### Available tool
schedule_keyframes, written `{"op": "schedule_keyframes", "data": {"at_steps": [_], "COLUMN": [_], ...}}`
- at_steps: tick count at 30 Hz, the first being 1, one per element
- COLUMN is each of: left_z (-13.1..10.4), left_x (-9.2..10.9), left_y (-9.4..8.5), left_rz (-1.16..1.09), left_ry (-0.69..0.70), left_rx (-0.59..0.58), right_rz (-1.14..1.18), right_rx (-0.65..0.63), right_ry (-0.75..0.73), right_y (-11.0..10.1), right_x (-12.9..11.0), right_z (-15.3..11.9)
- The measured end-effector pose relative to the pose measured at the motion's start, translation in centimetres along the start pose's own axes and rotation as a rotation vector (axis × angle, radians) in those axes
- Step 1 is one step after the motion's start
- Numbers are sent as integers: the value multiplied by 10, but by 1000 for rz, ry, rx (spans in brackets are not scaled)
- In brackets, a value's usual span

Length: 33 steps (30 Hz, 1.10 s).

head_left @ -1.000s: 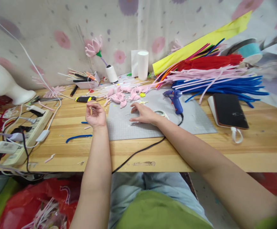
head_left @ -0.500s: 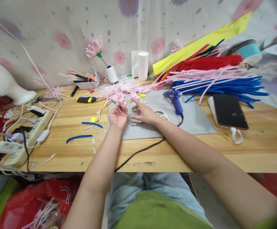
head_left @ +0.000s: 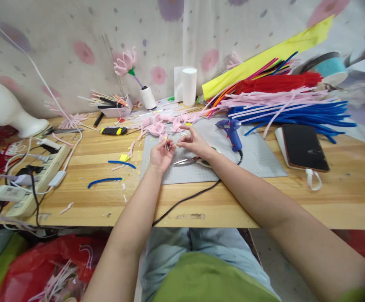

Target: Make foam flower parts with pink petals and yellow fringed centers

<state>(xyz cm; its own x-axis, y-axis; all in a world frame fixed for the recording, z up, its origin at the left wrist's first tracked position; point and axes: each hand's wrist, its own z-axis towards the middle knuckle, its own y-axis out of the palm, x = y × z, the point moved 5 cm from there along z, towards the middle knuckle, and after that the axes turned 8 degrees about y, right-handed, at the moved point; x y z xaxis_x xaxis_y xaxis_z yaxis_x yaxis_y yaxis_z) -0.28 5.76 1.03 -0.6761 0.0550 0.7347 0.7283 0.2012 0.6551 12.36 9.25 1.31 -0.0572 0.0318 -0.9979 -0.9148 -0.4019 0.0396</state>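
Observation:
My left hand (head_left: pixel 162 156) is closed in a pinch around a few thin pale strands with a bit of yellow at the top, over the grey mat (head_left: pixel 258 161). Close by on its right, my right hand (head_left: pixel 197 143) has its thumb and a finger brought together, index finger raised; whatever is between the tips is too small to make out. Pink pipe-cleaner petals (head_left: pixel 156 128) lie just beyond both hands. Scissors (head_left: pixel 184 161) rest on the mat, their handles partly under my right wrist. A blue glue gun (head_left: pixel 232 133) lies farther right.
Bundles of blue pipe cleaners (head_left: pixel 295 115) and red ones (head_left: pixel 277 84) are heaped at the back right. A pink flower (head_left: pixel 126 63) stands in a white spool (head_left: pixel 147 98). A utility knife (head_left: pixel 113 131), a power strip (head_left: pixel 55 161) and a black cord (head_left: pixel 185 199) occupy the wooden table.
My right hand's spread fingers have come together close to my left fingertips. My left hand has shifted slightly right and nearer me, still pinching the strands. More of the scissors shows.

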Motion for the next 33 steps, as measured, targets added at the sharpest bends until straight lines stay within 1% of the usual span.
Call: {"op": "schedule_keyframes", "data": {"at_steps": [4,9,12,15,18,22,25,28,33], "left_z": [3,3,4,5,2,-5,-8,-8,-8], "left_x": [-1,-5,-6,-5,-3,-5,-5,-4,-4], "left_y": [-3,-3,-3,-5,-3,2,4,3,1], "left_rz": [71,175,227,285,396,568,611,614,608], "left_ry": [24,59,86,133,162,86,46,12,-29], "left_rx": [-2,-26,-30,0,-14,-67,-89,-102,-118], "right_rz": [30,55,12,-49,-176,-400,-509,-539,-556], "right_rx": [47,55,70,113,168,229,268,273,252], "right_ry": [-5,-18,-31,-61,-140,-326,-419,-441,-409], "right_y": [-3,-4,-6,-8,-5,3,6,5,4], "right_x": [1,-1,0,0,-6,-19,-22,-19,-18], "right_z": [1,1,2,2,-3,-14,-18,-16,-15]}}
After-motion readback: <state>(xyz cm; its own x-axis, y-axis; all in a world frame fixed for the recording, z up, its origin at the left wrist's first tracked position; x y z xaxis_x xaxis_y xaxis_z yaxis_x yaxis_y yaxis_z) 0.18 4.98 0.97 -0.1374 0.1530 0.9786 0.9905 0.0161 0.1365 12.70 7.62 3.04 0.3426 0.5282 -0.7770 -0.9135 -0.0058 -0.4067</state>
